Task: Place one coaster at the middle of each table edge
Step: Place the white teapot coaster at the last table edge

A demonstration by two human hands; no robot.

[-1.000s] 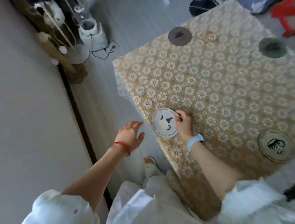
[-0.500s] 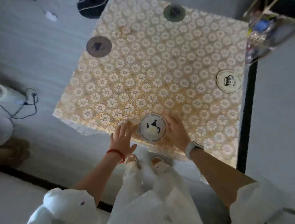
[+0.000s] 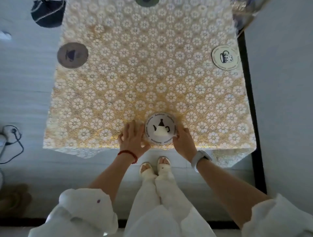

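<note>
Clearly you had both hands bracketing the teapot coaster (image 3: 160,130) so you could nudge it sideways along the near edge of the worktop (image 3: 152,81) rather than lift it. Your left hand (image 3: 133,137) lay flat on the lace cloth with its fingers (image 3: 135,126) spread and released, touching the coaster's left rim like a stop. Your right hand (image 3: 183,139) cupped the right rim, fingers (image 3: 175,136) curled lightly against it; whether they pinched it or only pressed it, I cannot tell. The coaster sat flat, just inside the near edge and roughly at its middle, which I take to be the reason for the two-sided hold: small corrections either way. The other three edges each carried one already: the grey coaster (image 3: 72,55) at the left edge, the cup coaster (image 3: 225,57) at the right, and the green coaster (image 3: 147,2) at the far edge, half cut off by the frame. By my reckoning only this last centring remained.
</note>
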